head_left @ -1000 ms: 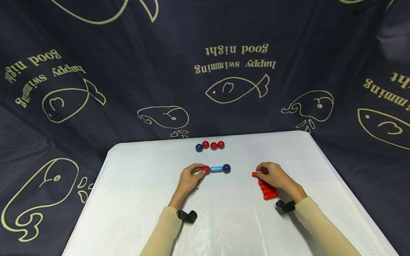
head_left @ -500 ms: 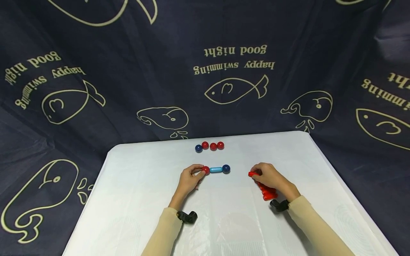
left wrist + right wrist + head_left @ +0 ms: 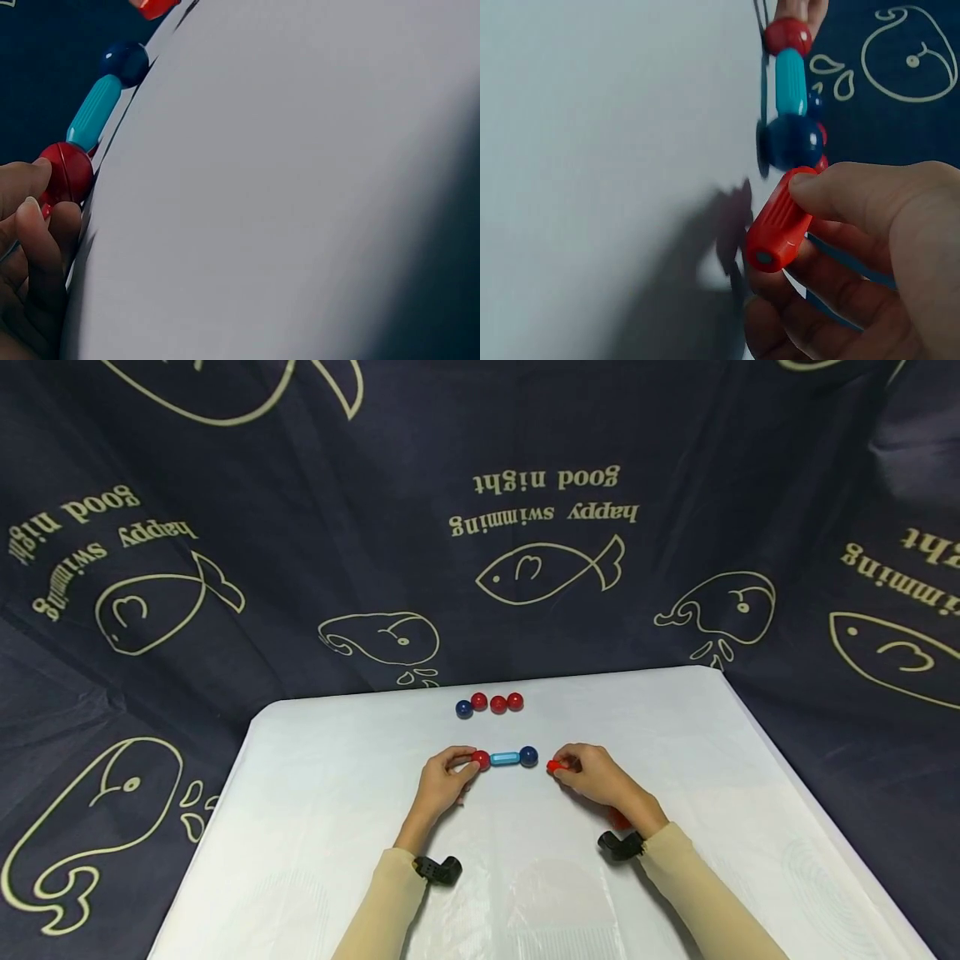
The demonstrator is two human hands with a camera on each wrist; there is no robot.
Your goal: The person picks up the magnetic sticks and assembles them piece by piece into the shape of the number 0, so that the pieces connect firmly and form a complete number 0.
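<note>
Between its thumb and fingers my left hand (image 3: pixel 441 779) pinches a red ball (image 3: pixel 69 174). That ball joins one end of a light blue ribbed rod (image 3: pixel 505 759), and a dark blue ball (image 3: pixel 528 756) sits on the rod's other end. My right hand (image 3: pixel 602 777) pinches a short red ribbed rod (image 3: pixel 780 221) with a grey disc in its end. In the head view the red rod is just right of the dark blue ball, with a small gap between them.
Behind the hands lie a dark blue ball (image 3: pixel 464 709) and several red balls (image 3: pixel 498 704) in a row. Red rods (image 3: pixel 618 818) are mostly hidden under my right forearm. A dark fish-print cloth (image 3: pixel 555 635) hangs behind the white table (image 3: pixel 337 777).
My right hand has lifted a red rod away from the group of red rods and carried it left, close to the dark blue ball. My left hand stays put on the red ball.
</note>
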